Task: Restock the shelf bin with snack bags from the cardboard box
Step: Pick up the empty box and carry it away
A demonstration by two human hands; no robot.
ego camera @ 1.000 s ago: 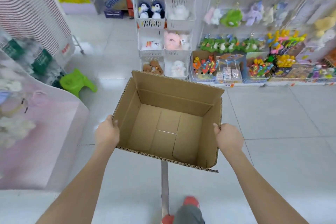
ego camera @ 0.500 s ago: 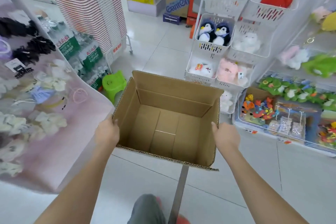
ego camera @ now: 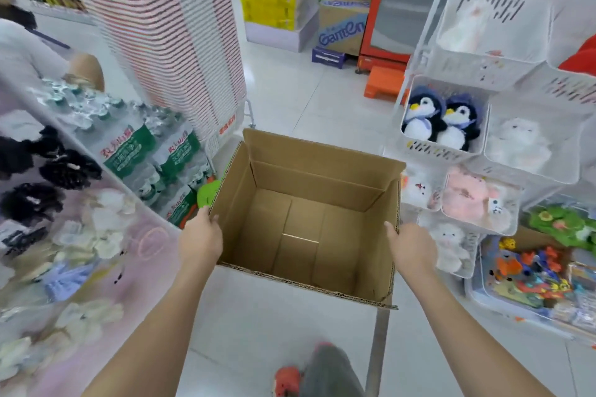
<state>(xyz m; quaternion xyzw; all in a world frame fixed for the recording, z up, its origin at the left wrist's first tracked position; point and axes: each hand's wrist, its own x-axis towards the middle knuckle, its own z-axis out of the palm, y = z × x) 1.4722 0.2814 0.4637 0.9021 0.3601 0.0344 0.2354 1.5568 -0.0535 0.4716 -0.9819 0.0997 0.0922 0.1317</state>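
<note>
Cardboard box (ego camera: 306,222) held up above the white tiled floor (ego camera: 290,90), open top facing the camera, bare brown bottom showing, far flap upright. Left hand (ego camera: 200,240) gripping the left wall near the rim, thumb hooked over the edge. Right hand (ego camera: 411,246) gripping the right wall likewise, thumb at the rim. Off to the right, white shelf bins (ego camera: 503,71) with two plush penguins (ego camera: 438,122). Off to the left, packs of bottled water (ego camera: 154,155).

Glossy white tile floor (ego camera: 290,100), perhaps shop.
</note>
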